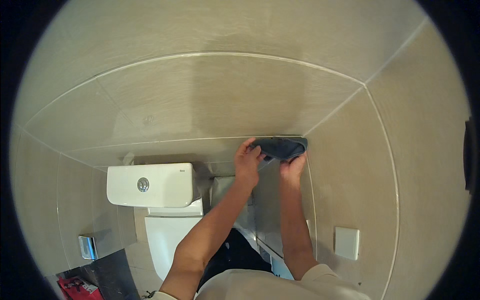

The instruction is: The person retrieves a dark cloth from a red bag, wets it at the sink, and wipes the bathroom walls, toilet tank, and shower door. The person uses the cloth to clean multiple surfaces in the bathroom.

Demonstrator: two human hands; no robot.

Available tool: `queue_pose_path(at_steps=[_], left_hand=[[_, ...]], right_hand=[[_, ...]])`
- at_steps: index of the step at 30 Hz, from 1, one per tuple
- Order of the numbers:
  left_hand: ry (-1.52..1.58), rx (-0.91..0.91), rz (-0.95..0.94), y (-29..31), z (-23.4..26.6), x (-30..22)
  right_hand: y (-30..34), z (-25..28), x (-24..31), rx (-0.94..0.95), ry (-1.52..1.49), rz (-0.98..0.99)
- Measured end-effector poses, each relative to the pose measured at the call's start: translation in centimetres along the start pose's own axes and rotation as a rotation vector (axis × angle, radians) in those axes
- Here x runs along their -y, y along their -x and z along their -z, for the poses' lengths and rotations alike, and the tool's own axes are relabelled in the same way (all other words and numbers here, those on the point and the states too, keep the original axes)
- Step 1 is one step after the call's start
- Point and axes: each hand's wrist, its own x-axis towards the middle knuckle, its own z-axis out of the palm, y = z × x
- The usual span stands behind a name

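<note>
A dark grey-blue folded cloth (281, 147) is stretched between my two hands close to the wall corner. My left hand (247, 161) pinches its left end, with the thumb on top. At its lower right side, my right hand (293, 167) is closed on the cloth, its fingers partly hidden beneath. The cloth seems to be touching or very near the tiled wall, but I cannot tell which.
A white toilet stands to the left, its tank (160, 195) against the wall and its lid (167, 235) down. A white switch plate (347, 243) is on the right wall (355, 185). A chrome holder (87, 247) and a red bag (80, 289) are at the lower left.
</note>
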Motion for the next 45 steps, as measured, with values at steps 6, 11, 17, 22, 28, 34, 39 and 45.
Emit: queue_pose_path(at_steps=[6, 11, 17, 22, 28, 34, 39, 45], left_hand=[[0.062, 0.295, -0.045, 3.4, -0.9, -2.5], [0.054, 0.307, -0.039, 5.7, 0.5, -1.3], [0.115, 0.253, 0.151, 8.1, 0.5, 1.0], [-0.039, 0.260, 0.180, 7.0, -0.6, 4.1], [-0.241, 0.292, 0.025, 5.7, -1.8, 5.9], [-0.258, 0.247, -0.038, 5.5, -2.1, 8.0], [-0.392, 0.247, -0.110, 3.7, -1.8, 11.2], [-0.530, 0.224, -0.044, 3.3, -2.4, 14.1]], right_hand=[[2.5, 0.0, 3.4, 0.249, -0.161, 0.071], [7.6, 2.1, 3.9, 0.268, -0.082, -0.018], [10.7, 5.6, 4.8, 0.157, -0.209, -0.105], [10.8, 8.5, 5.6, 0.167, -0.288, -0.080], [11.4, 7.4, 7.1, 0.016, -0.345, -0.174], [11.5, 7.3, 7.2, 0.011, -0.300, -0.169], [11.6, 8.5, 7.7, 0.038, -0.189, -0.177], [12.3, 8.9, 7.5, -0.175, -0.091, -0.122]])
